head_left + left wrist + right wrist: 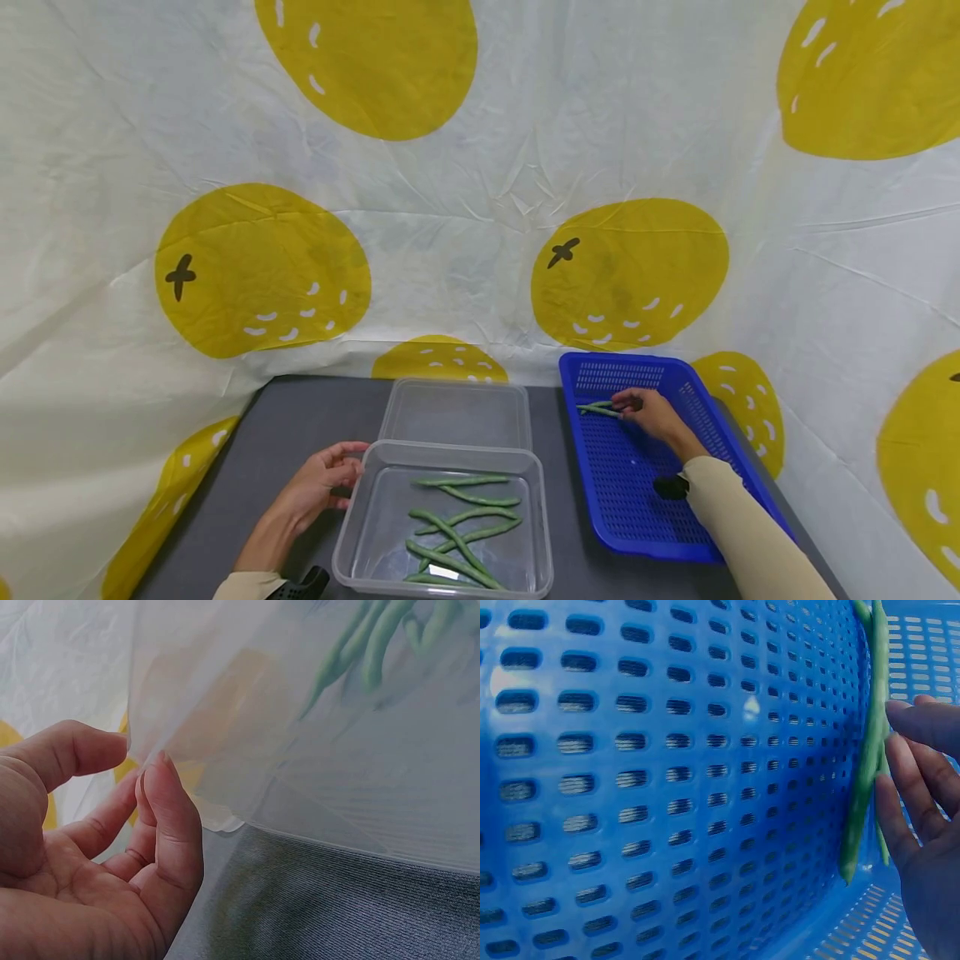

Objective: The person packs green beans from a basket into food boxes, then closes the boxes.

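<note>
A clear plastic box (546,533) holds several green beans (461,481), some lying across each other. My left hand (318,483) is at the box's left wall, with thumb and fingertips touching its upper corner in the left wrist view. To the right, my right hand (647,412) reaches into a blue perforated basket (645,525). Its fingertips are right at a few green beans (871,750) near the basket's far end, thumb and fingers bent loosely beside the pods.
Behind the box lies a clear lid (457,412) on the dark grey table (315,408). A white sheet (450,283) printed with yellow fruit hangs at the back and along both sides, close to the basket's far rim.
</note>
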